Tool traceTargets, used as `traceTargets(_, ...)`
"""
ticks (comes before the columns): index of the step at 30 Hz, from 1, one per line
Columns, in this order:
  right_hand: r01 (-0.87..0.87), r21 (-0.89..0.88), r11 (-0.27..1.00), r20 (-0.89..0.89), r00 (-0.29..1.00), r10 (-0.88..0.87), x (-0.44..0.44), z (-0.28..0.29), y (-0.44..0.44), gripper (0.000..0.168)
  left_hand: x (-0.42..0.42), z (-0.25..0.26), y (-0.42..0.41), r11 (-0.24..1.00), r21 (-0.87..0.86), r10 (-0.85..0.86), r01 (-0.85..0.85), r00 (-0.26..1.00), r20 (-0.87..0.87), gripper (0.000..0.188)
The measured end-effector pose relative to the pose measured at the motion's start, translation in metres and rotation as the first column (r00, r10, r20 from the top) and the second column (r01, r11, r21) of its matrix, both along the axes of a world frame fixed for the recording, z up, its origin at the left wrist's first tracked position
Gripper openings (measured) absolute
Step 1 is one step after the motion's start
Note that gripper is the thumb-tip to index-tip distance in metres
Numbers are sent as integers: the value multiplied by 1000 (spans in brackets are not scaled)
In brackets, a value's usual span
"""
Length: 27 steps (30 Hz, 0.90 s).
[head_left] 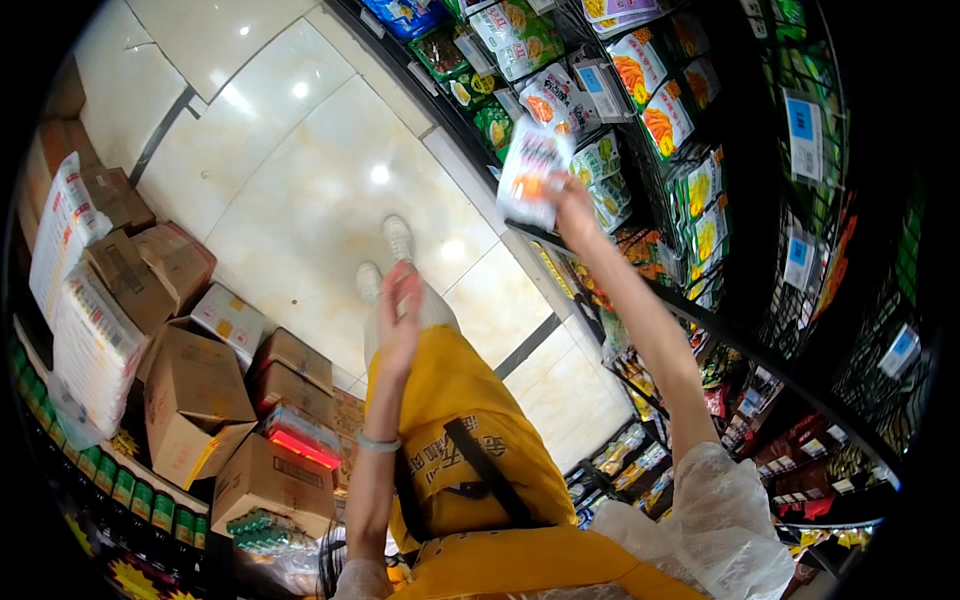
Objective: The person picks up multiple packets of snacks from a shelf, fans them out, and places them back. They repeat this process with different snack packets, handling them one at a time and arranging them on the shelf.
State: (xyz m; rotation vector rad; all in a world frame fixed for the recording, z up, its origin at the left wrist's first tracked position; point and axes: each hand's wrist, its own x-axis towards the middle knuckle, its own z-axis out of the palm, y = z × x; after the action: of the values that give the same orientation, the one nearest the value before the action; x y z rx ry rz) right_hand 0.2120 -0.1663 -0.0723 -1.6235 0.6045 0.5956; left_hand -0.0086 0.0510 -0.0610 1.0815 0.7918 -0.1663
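Out to the right, my right hand (574,210) grips a white plastic food packet (531,166) with an orange picture on it; motion blurs the packet. It is in front of a black wire shelf rack, close to similar white packets (551,97) on the shelf. My left hand (401,304) hangs over the front of my yellow apron (465,382), fingers slightly apart and nothing in them. A pale bangle (379,442) circles that wrist.
Cardboard boxes (195,405) and plastic-wrapped white bundles (97,345) are piled at left beside a row of green cans (142,495). The rack at right carries hanging packets (667,120) and price tags (804,135). Between them runs a tiled floor (300,165).
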Motion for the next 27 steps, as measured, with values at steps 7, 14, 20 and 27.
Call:
traceTargets(7, 304, -294, 906, 414, 895, -166, 166, -146, -62, 30, -53, -39, 42, 995, -76, 30, -65, 919, -393, 37)
traceTargets(14, -35, -931, 363, 21, 988, 151, 137, -116, 11, 47, -74, -35, 58, 980, 44, 192, -197, 844, -502, 35)
traceTargets(20, -179, -725, 665, 600, 312, 737, 46, 22, 27, 15, -1, 3, 47, 995, -34, 82, -97, 949, -305, 35)
traceTargets(27, 187, -805, 563, 581, 439, 685, 134, 124, -20, 37, 29, 7, 73, 1000, -3, 22, -24, 957, -288, 32)
